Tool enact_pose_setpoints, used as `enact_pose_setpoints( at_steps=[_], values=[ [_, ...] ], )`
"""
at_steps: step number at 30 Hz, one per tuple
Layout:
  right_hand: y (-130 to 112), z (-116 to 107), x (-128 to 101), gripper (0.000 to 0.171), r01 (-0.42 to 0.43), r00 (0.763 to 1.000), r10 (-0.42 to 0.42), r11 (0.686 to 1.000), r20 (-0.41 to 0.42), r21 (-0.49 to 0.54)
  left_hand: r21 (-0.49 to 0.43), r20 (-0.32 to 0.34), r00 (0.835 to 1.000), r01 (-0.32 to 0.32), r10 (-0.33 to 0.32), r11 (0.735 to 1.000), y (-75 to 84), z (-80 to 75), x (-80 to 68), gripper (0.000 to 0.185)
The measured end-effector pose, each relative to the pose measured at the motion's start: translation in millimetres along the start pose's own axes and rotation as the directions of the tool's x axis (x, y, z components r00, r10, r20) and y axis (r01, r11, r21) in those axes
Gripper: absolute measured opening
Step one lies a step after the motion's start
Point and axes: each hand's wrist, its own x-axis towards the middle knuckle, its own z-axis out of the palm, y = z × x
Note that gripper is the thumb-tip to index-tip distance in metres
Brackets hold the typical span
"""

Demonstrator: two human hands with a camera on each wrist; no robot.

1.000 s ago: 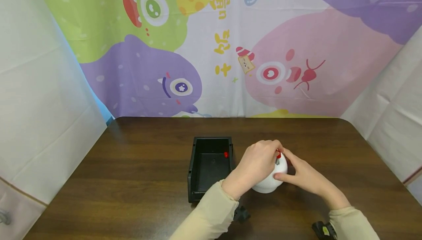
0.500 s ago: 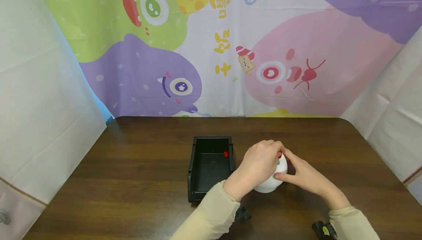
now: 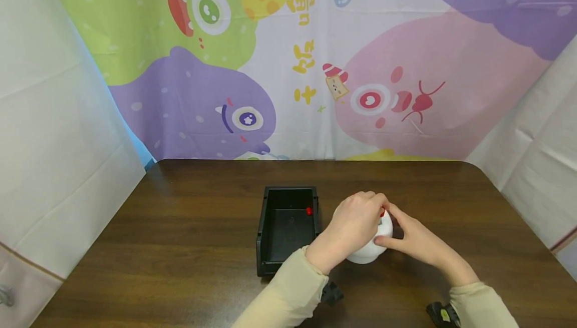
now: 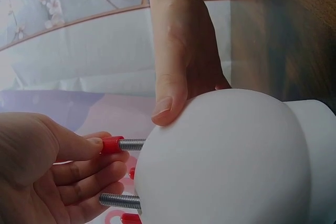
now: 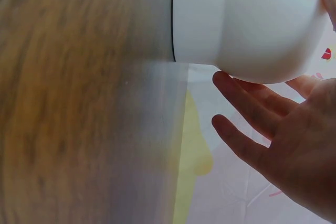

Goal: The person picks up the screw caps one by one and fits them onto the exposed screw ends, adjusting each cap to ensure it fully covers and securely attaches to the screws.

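Your left hand [image 3: 353, 223] pinches the red cap [image 4: 112, 145] on a threaded rod [image 4: 132, 144] while your right hand [image 3: 416, 240] clasps the white dome [image 4: 226, 156], lower right of centre in the head view, so the dome may twist or tip if that one-sided hold proves too slack.

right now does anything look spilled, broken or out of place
Nothing looks spilled or broken. One threaded rod on the white dome is bare, unlike its red-capped neighbour; a small red piece lies in the black bin.
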Motion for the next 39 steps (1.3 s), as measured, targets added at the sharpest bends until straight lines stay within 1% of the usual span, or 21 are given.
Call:
enact_pose_setpoints(
  at_steps=[10, 16, 27, 32, 39],
  values=[
    [-2.3, 0.2, 0.2, 0.079, 0.0, 1.0, 0.0, 1.0, 0.002, -0.018, 0.02, 0.008, 1.0, -0.001, 0.001, 1.0, 0.3, 0.2, 0.1, 0.011],
    [-3.4, -1.1, 0.4, 0.079, -0.006, 1.0, 0.006, 1.0, 0.003, -0.007, 0.041, 0.018, 1.0, 0.003, -0.003, 0.999, 0.6, 0.9, 0.9, 0.012],
    [-2.9, -1.1, -0.9, 0.078, -0.006, 1.0, 0.006, 1.0, 0.005, 0.005, 0.064, 0.012, 1.0, -0.02, 0.019, 0.998, 0.6, 2.6, 0.5, 0.013],
    [-2.5, -1.4, -0.7, 0.078, -0.009, 1.0, 0.009, 1.0, 0.001, -0.002, 0.057, 0.002, 1.0, -0.018, 0.018, 0.998, -0.3, 3.0, 1.0, 0.013],
    [-2.4, -0.5, -0.6, 0.078, -0.002, 1.0, 0.001, 1.0, 0.006, 0.015, 0.025, -0.012, 1.0, -0.012, 0.012, 1.0, -1.9, 4.8, 0.5, 0.013]
  ],
)
